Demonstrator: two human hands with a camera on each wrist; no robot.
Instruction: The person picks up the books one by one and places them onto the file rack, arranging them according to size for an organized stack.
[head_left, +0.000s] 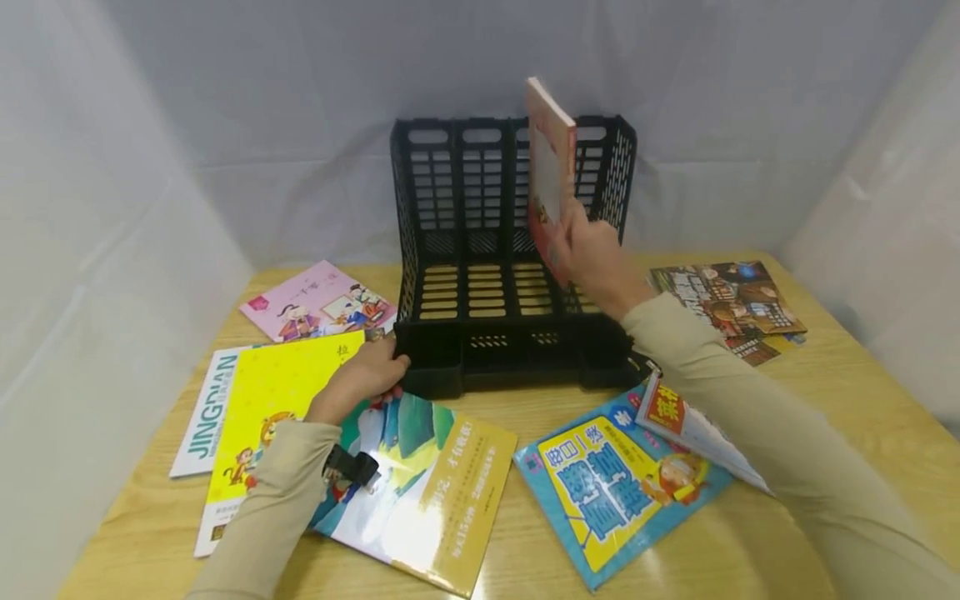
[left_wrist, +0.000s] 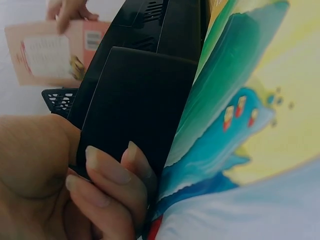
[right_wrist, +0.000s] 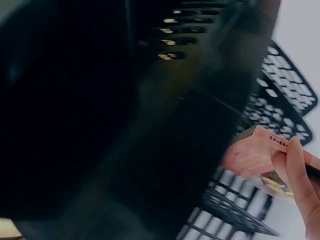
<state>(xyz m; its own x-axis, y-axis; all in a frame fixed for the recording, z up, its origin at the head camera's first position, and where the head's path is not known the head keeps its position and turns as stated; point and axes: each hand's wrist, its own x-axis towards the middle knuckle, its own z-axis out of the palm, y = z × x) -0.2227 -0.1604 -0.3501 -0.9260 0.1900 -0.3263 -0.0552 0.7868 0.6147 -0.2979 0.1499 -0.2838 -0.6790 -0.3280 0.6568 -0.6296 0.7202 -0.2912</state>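
Note:
My right hand [head_left: 596, 257] grips a pink book [head_left: 546, 162] by its lower near edge. The book stands upright over the right half of a black plastic file rack [head_left: 517, 333], its top above the rack's back wall. In the right wrist view, thumb and fingers [right_wrist: 299, 182] pinch the book's spine; the dark front of the rack fills much of that view. At the rack's front left corner, my left hand [head_left: 367, 377] holds on, its fingers [left_wrist: 107, 172] curled against the black plastic. Just beneath that hand lies a glossy picture book [head_left: 450, 500].
Left of the rack are a pink booklet [head_left: 322, 300], a yellow book [head_left: 292, 392] and a white JINGDIAN book [head_left: 202, 425]. A blue book [head_left: 555, 492] lies in front, partly under another booklet [head_left: 705, 433]. Brown booklets [head_left: 750, 300] lie at the right; white sheeting [head_left: 300, 108] encloses the table.

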